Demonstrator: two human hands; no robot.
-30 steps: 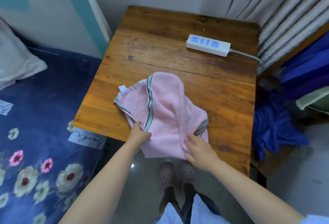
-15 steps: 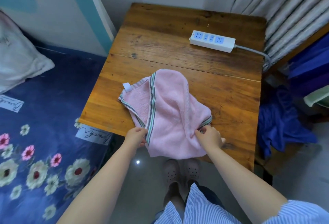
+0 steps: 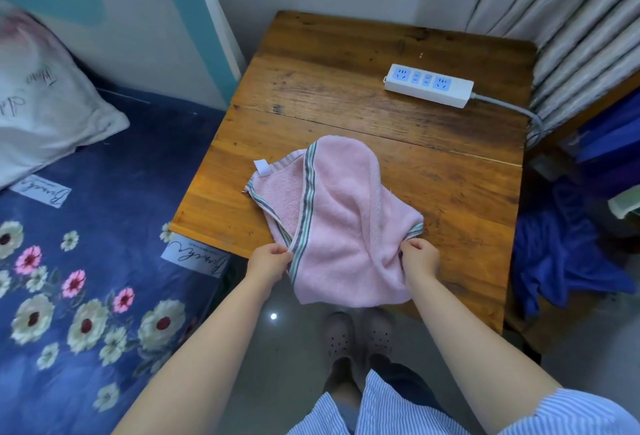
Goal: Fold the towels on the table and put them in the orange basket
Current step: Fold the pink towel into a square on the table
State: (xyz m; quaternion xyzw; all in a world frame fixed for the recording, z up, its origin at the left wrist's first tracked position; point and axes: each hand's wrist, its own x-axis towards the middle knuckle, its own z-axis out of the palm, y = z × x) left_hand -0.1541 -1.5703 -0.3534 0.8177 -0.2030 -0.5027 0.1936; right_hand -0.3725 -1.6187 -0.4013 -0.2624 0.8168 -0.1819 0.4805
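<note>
Left hand [image 3: 268, 260]: pinches the striped edge of the towel [image 3: 339, 223].
Right hand [image 3: 419, 258]: pinches the towel's right corner.
Towel: rumpled on the bench [image 3: 346, 95], front part hanging over its near edge.
Around: power strip [image 3: 428, 85] well behind; bed [image 3: 86, 261] at left.

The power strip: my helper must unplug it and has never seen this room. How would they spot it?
Go to the wooden table beside the bed. On its far right part, past the pink towel, lies the power strip. It is the only hard white bar there, with blue sockets and a grey cord.
</note>
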